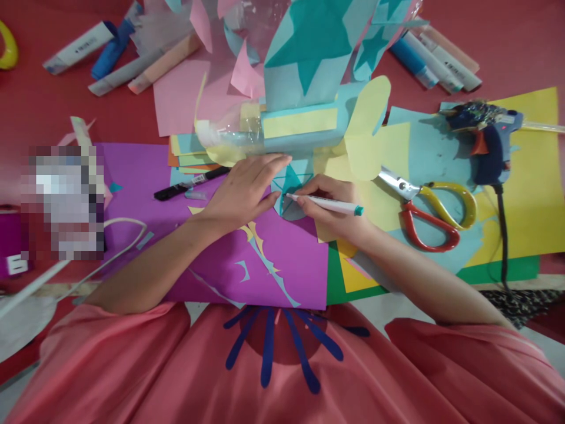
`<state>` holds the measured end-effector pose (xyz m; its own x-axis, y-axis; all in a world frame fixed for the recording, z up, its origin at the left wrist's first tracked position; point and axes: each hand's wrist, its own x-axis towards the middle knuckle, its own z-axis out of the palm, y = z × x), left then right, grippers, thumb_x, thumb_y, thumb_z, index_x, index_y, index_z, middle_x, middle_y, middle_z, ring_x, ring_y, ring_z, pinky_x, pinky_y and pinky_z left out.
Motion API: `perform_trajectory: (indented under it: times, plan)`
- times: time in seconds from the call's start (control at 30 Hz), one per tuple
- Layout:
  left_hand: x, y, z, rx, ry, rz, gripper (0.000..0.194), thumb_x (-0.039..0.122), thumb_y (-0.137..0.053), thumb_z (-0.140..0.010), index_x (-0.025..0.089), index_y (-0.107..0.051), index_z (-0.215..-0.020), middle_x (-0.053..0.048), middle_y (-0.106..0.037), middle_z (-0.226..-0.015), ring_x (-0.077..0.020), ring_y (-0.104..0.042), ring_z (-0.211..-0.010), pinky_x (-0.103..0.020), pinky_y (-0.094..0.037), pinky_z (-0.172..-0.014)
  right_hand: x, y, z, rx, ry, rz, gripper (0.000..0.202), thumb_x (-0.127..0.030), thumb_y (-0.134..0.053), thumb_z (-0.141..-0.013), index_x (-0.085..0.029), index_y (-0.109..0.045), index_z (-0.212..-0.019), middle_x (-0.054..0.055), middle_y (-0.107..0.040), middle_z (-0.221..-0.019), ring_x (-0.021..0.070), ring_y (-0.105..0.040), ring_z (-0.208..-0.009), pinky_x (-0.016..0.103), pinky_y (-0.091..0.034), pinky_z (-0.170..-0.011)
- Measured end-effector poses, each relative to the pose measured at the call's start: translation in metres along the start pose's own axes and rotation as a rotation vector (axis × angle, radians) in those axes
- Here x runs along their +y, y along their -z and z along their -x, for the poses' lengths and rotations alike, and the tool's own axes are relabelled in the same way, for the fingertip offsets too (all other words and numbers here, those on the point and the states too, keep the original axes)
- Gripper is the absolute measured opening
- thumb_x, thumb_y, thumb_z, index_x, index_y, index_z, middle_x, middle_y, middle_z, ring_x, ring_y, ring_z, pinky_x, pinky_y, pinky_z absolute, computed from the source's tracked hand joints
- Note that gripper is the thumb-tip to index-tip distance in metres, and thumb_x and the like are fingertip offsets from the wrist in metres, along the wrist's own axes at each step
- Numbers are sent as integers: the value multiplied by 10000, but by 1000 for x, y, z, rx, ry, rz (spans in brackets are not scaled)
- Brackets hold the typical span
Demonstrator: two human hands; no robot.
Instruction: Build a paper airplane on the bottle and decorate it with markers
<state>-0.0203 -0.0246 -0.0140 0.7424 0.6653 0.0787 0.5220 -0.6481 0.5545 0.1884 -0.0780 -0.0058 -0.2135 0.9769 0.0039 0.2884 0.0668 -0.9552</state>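
Note:
My right hand (333, 203) grips a white marker (333, 204) with a teal end, its tip on a small light-blue paper piece (302, 209). A teal star (289, 182) is drawn on that piece, partly filled in. Lying flat with fingers stretched out, my left hand (247, 188) rests at the upper left edge of the paper. Beneath both is a purple sheet (176, 253) strewn with thin paper scraps. A black marker (189, 184) lies just left of my left hand. Beyond my hands, a clear plastic bottle (229, 126) is on its side, wrapped in blue paper.
Scissors (426, 206) with red and yellow handles lie right of my right hand. Farther right is a blue glue gun (489, 141) with its cord trailing to the front edge. Several markers (436, 59) lie at the back on both sides. A yellow sheet (529, 206) covers the right.

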Motion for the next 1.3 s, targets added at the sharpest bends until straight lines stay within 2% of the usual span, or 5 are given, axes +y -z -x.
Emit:
perform_trajectory:
  times: [0.23, 0.5, 0.77, 1.03, 1.3]
  plan:
    - [0, -1, 0, 8, -13, 0, 525, 364, -420, -984, 99, -426, -1438, -161, -523, -1449, -301, -496, -1333, -458, -396, -1110, -2, 1, 0, -25, -34, 33, 109, -272, -643, -851, -228, -600, -760, 23, -669, -688, 153, -592, -591, 303, -491, -550]
    - [0, 0, -1, -26, 17, 10, 530, 369, -430, -978, 139, -412, -1454, -137, -502, -1476, -293, -473, -1357, -467, -388, -1118, -1, 3, 2, -138, 66, 53, 154, -244, -628, -854, -198, -589, -712, 16, -618, -657, 122, -541, -581, 273, -442, -553]
    - [-1, 0, -1, -8, 5, 16, 535, 372, -440, -971, 122, -423, -1444, -147, -513, -1462, -301, -487, -1346, -463, -394, -1122, 7, -1, 3, -155, 155, 9, 146, -233, -628, -813, -178, -594, -682, -3, -611, -640, 88, -530, -583, 230, -419, -560]
    - [-2, -1, -1, -22, 23, 8, 530, 365, -442, -965, 145, -418, -1447, -142, -512, -1466, -301, -485, -1345, -478, -394, -1120, -8, 6, 0, -20, -65, -175, 400, -563, -563, -903, -187, -572, -766, -5, -594, -608, 90, -521, -524, 229, -412, -490]
    - [0, 1, -1, -2, -10, -22, 547, 405, -384, -994, 85, -435, -1435, -165, -534, -1438, -296, -516, -1309, -449, -414, -1093, 5, 3, 2, -77, 18, -65, 209, -360, -631, -878, -168, -586, -808, 1, -644, -670, 83, -560, -565, 216, -435, -536]
